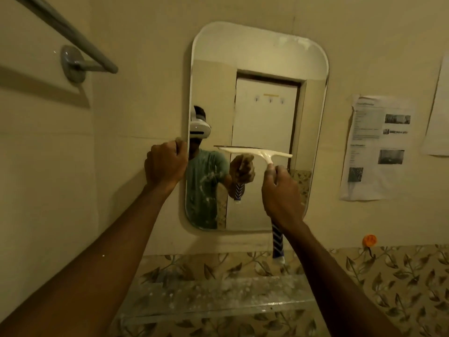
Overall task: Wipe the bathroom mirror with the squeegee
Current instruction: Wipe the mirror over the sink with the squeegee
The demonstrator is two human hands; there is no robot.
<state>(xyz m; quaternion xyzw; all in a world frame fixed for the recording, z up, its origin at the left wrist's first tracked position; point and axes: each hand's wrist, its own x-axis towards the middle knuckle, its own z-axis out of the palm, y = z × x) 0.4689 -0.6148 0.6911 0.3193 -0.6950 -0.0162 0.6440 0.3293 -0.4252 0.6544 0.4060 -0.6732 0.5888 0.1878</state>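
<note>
A tall mirror (264, 64) with rounded corners hangs on the cream wall ahead. My right hand (281, 193) is closed around the handle of a squeegee (257, 152). Its white blade lies level against the glass at about mid-height, and its blue striped handle end hangs below my fist. My left hand (166, 164) grips the mirror's left edge at the same height. White smears show near the mirror's top right corner. The glass reflects a person, the squeegee and a white door.
A grey towel bar (73, 37) juts from the wall at upper left. Printed paper sheets (376, 147) are stuck to the wall on the right. A clear glass shelf (218, 300) sits under the mirror, over leaf-patterned tiles. An orange hook (369, 240) is at lower right.
</note>
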